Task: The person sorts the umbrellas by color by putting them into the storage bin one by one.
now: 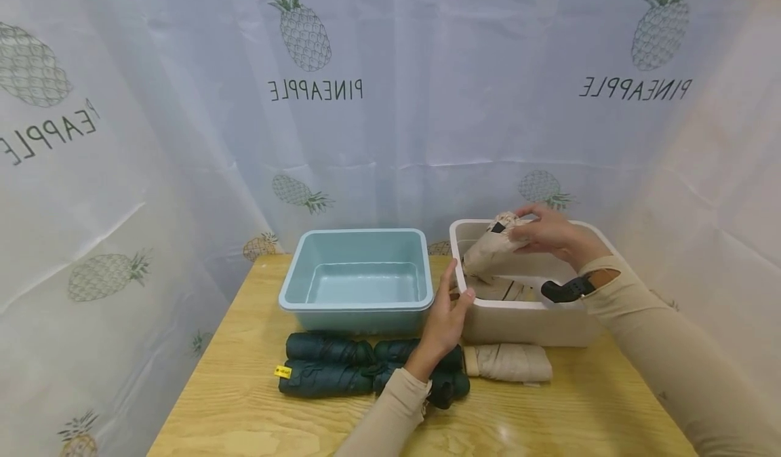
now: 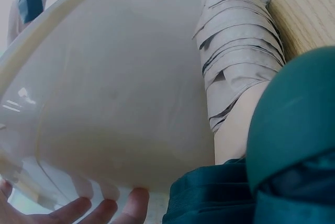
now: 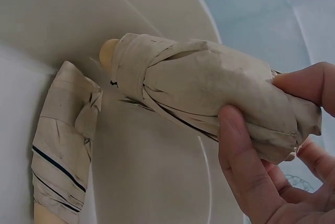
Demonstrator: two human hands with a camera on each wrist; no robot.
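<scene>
My right hand [image 1: 549, 234] grips one end of a folded beige umbrella [image 1: 488, 252], thumb and fingers around its fabric. The umbrella slants down inside the beige bin [image 1: 525, 327], its rounded tip [image 3: 107, 54] near the bin wall. Another folded beige umbrella [image 3: 65, 140] with dark stripes lies on the bin floor. My left hand [image 1: 444, 323] rests against the bin's front left corner, fingers extended along the outside. In the left wrist view, its fingertips [image 2: 137, 203] lie at the bin's wall.
A light blue bin [image 1: 360, 319] with nothing inside stands to the left. Several dark green folded umbrellas [image 1: 326, 380] lie in front of it, partly under my left forearm. One more beige umbrella [image 1: 514, 363] lies before the beige bin. A pineapple-print curtain [image 1: 403, 138] hangs behind the wooden table [image 1: 244, 403].
</scene>
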